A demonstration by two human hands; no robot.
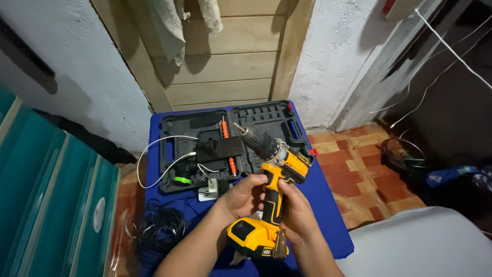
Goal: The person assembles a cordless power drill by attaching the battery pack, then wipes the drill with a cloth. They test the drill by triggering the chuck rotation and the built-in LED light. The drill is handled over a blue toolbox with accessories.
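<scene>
A yellow and black cordless drill with a yellow battery pack at its base is held up over a blue table. Its chuck and bit point up and to the left. My left hand wraps the left side of the drill's grip. My right hand clasps the grip from the right, thumb near the trigger. Behind the drill lies an open black tool case with a charger block, orange-handled pieces and a white cable inside.
A white cable loops off the case's left edge. A coil of black wire lies on the floor at the left, beside teal plastic drawers. A wooden door stands behind. More wires lie on the tiled floor at the right.
</scene>
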